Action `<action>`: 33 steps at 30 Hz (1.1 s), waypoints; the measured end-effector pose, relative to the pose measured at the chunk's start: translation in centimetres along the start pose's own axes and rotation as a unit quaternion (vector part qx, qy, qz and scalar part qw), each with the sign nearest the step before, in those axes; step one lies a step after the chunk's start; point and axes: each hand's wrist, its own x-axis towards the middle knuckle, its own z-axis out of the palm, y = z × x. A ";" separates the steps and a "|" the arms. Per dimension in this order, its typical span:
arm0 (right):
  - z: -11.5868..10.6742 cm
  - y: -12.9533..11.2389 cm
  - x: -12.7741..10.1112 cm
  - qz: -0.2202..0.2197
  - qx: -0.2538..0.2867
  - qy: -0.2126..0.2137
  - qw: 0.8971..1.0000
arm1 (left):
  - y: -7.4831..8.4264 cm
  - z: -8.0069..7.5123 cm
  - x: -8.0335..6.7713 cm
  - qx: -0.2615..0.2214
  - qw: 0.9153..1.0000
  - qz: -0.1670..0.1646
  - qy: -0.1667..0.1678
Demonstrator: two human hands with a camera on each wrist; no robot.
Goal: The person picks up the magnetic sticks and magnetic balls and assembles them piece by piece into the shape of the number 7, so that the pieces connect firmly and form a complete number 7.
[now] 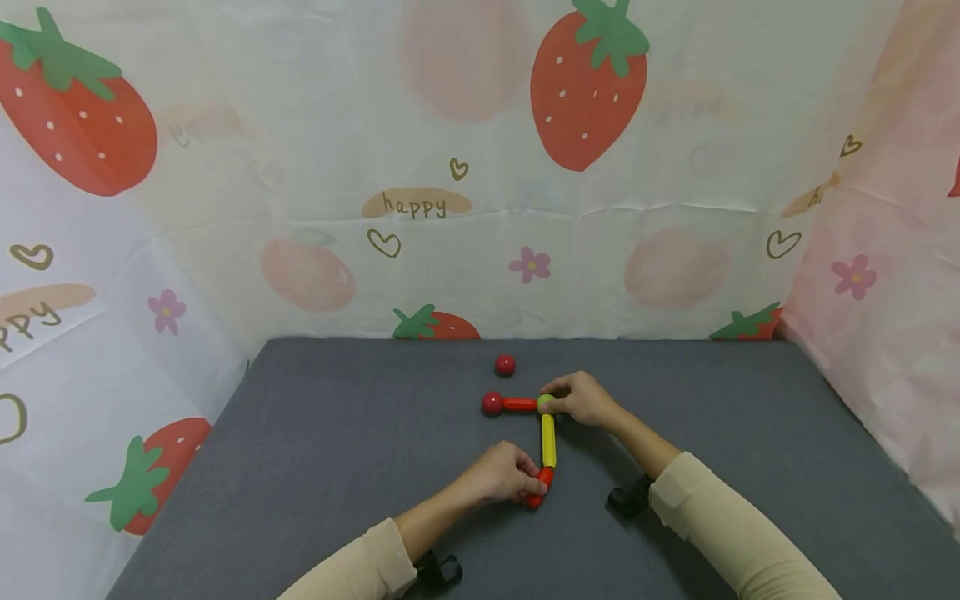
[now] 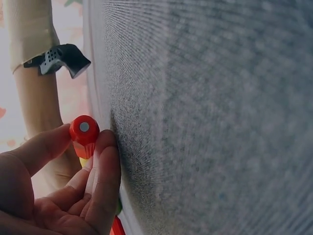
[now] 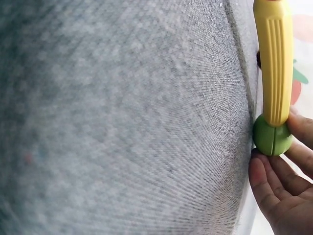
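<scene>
My left hand point(image 1: 498, 475) pinches a short red magnetic rod point(image 2: 84, 147) between thumb and fingers; a round silver magnet shows in its end. The rod's far end meets the near end of a yellow rod point(image 1: 549, 442), but I cannot tell whether they are joined. At the yellow rod's other end sits a green ball point(image 3: 266, 137), gripped by the fingers of my right hand point(image 1: 588, 400). From that ball a second red rod point(image 1: 520, 404) runs left to a red ball point(image 1: 492, 404). All of these lie on or just above the grey cloth.
Behind the linked pieces, a loose red ball point(image 1: 505, 365) rests on the grey table point(image 1: 337, 433). Strawberry-printed curtains point(image 1: 315, 167) stand along the back and sides. A black wrist camera point(image 1: 628, 498) hangs at the right cuff, another point(image 1: 441, 572) at the left.
</scene>
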 end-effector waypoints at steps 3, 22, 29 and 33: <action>0.0 0.0 0.0 0.001 -0.003 0.000 1.000 | 0.1 0.0 -0.1 -0.004 1.000 -0.001 -0.001; -0.1 -0.2 -0.1 0.008 0.000 -0.001 1.000 | -0.3 -0.7 0.0 -0.064 0.997 0.016 -0.032; -0.1 -0.4 -0.2 0.003 0.007 0.000 1.000 | -0.6 -1.6 0.3 -0.063 0.997 0.044 -0.026; -0.1 -0.4 -0.1 0.002 0.003 0.000 1.000 | -0.8 -2.3 0.5 -0.043 0.997 0.068 -0.001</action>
